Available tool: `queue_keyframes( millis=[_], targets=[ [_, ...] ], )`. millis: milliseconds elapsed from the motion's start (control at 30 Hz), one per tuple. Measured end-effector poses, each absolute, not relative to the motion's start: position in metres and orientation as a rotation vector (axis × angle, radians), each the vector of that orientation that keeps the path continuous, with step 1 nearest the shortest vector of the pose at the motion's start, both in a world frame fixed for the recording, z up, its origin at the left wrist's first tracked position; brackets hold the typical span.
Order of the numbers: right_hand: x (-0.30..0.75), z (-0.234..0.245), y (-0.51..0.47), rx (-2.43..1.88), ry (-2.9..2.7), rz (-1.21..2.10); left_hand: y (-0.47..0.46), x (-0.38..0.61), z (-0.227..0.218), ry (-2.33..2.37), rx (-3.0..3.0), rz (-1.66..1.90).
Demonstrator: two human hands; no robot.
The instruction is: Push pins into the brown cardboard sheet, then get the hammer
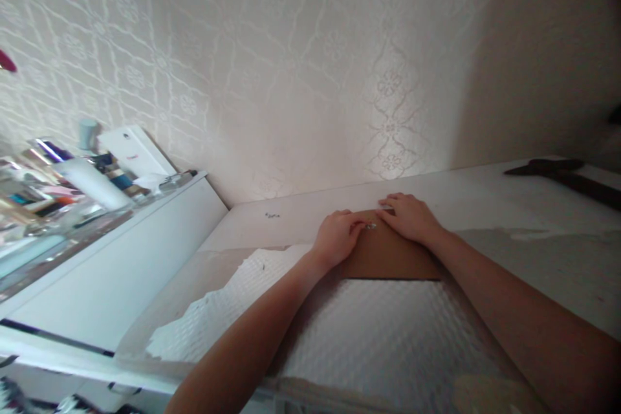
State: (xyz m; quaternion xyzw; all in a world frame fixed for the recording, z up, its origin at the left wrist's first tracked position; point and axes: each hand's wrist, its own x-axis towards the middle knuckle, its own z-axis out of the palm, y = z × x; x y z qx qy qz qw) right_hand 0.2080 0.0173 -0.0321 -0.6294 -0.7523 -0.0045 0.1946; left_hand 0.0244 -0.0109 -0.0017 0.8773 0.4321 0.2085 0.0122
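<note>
Both hands rest on a brown flat board point(388, 257) lying on a white surface point(301, 207) against the wall. My left hand point(336, 237) presses on the board's left far corner, fingers curled, next to a small shiny metal piece point(371, 226) between the two hands. On the board's far right corner lies my right hand point(412, 217), palm down with its fingers together. A white textured sheet point(378, 330) lies under the near edge of the board and under my forearms. I cannot tell whether either hand pinches the metal piece.
A white shelf point(121, 252) at the left carries several bottles and tubes point(87, 174). A dark long-handled tool point(557, 171) lies on the surface at the far right. Patterned wallpaper point(315, 65) covers the wall behind. Small dark specks point(272, 215) sit near the wall.
</note>
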Motion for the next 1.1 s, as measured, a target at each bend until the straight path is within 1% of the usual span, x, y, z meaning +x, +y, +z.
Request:
queue_keyframes(
  millis=[200, 367, 500, 633, 900, 1000, 1100],
  targets=[
    [0.209, -0.033, 0.018, -1.767, -2.109, -0.019, 0.006, 0.009, 0.001, 1.502, 2.62, 0.828],
    [0.209, -0.033, 0.018, -1.756, -2.113, -0.023, 0.033, -0.035, 0.006, 1.974, 2.406, 0.968],
    [0.209, -0.032, 0.017, -1.76, -2.116, -0.025, 0.047, -0.079, 0.006, 2.4, 2.141, 0.905],
    [0.209, -0.033, 0.018, -1.756, -2.115, -0.028, 0.054, -0.11, -0.001, 2.642, 1.881, 0.776],
    [0.209, -0.033, 0.017, -1.752, -2.109, -0.018, 0.057, -0.117, -0.009, 2.653, 1.808, 0.663],
    [0.209, -0.032, 0.017, -1.748, -2.119, -0.011, 0.056, -0.107, -0.004, 2.635, 1.866, 0.69],
    [0.209, -0.032, 0.017, -1.753, -2.122, -0.017, 0.052, -0.083, 0.001, 2.478, 2.084, 0.786]
  ],
)
